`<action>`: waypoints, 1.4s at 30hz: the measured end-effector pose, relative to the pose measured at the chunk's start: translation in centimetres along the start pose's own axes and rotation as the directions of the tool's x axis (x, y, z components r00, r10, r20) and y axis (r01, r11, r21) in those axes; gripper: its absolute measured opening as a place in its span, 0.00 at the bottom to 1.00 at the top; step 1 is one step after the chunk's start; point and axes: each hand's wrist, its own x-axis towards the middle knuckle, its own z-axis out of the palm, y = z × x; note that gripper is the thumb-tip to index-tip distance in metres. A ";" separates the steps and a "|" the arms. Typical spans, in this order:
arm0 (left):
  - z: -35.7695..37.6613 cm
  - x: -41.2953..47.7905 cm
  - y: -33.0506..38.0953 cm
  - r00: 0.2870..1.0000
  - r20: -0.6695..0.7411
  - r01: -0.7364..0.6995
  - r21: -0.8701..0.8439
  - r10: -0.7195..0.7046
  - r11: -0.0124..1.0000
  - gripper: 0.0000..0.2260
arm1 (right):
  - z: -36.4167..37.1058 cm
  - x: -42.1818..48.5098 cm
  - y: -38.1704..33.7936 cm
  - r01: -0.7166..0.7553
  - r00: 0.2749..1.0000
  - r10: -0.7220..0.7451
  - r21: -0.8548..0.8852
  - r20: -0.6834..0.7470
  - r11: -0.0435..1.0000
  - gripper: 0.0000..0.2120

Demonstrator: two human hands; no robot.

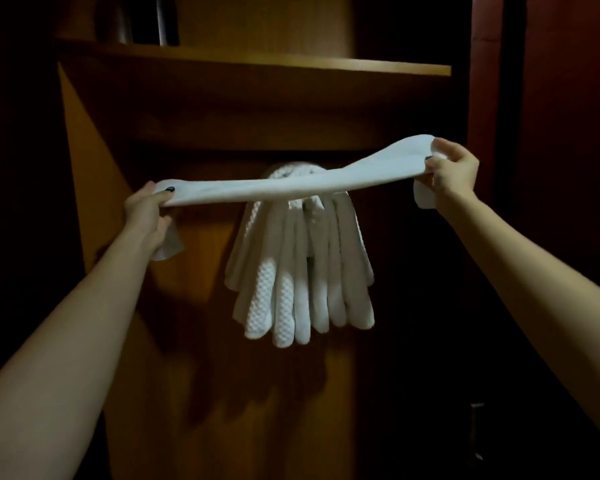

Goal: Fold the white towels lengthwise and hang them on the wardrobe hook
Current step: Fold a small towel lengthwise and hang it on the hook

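Between the left hand [149, 213] and right hand [452, 174], each gripping one end, stretches a folded towel [274, 187]. Beyond it the hung towels [302, 271] hide the hook completely, so it could slide off.

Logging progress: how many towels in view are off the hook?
1: the folded towel, stretched between the left hand and right hand, in front of the hung bundle. Others may be unseen.

The wardrobe shelf [257, 64] closes off the space overhead. The slanting side panel [94, 161] walls in the left, close beside the left hand [148, 213]. The bundle of hung towels [298, 271] fills the middle and hides the hook. The folded towel [257, 187], stretched level, crosses in front of the bundle's top. Dark open room lies right of the bundle and below it.
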 end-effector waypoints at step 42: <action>3.3 -2.3 -13.7 0.976 0.164 0.072 0.364 -0.140 0.928 0.21 | 1.6 -1.6 17.9 -0.581 0.812 0.582 -0.036 0.038 0.813 0.09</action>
